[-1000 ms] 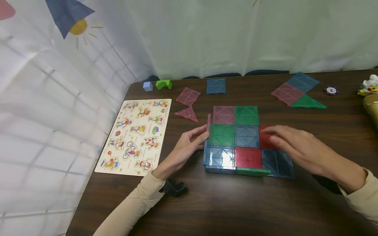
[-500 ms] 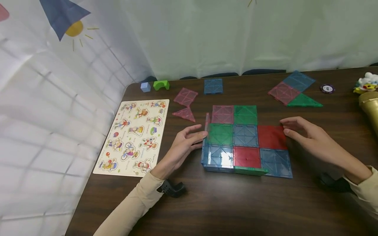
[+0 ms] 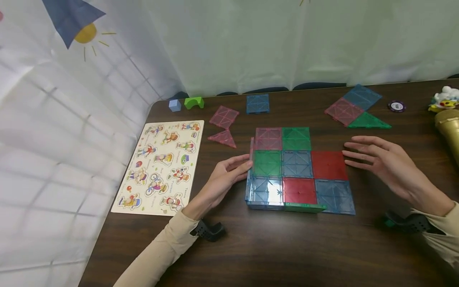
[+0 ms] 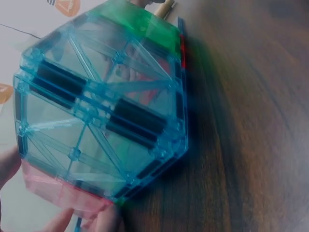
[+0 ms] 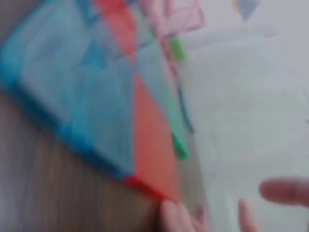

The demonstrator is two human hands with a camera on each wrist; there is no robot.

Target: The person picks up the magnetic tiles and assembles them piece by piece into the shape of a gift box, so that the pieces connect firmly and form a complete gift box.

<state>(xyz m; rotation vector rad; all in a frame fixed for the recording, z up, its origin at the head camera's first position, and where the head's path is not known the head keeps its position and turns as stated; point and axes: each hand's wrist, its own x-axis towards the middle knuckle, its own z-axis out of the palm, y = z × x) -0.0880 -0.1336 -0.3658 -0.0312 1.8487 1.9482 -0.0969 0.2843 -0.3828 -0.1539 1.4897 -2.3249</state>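
A flat patch of square magnetic tiles [image 3: 297, 163] in pink, green, blue and red lies mid-table. A pink tile [image 3: 252, 148] stands upright along its left edge. My left hand [image 3: 244, 165] rests its straight fingertips against that upright tile's outer face. The left wrist view shows blue tiles [image 4: 96, 111] close up, the pink tile [image 4: 63, 193] and fingertips [image 4: 104, 220] at the bottom. My right hand [image 3: 353, 153] hovers open, fingers spread, just right of the red tile [image 3: 329, 165] and holds nothing. The right wrist view is blurred, showing the red tile [image 5: 152, 140] and fingertips [image 5: 169, 212].
A wooden picture puzzle board [image 3: 163, 163] lies at the left. Loose tiles lie behind: a pink square [image 3: 224, 116], a pink triangle [image 3: 223, 138], a blue square [image 3: 257, 103] and a joined group [image 3: 353, 107]. A poker chip [image 3: 396, 106], gold object [image 3: 448, 127] and green arch block [image 3: 194, 103] sit near the edges.
My right hand lifted off the red tile and drew back to the right, fingers spreading. The red tile now lies uncovered in the patch. My left hand stayed at the upright tile.
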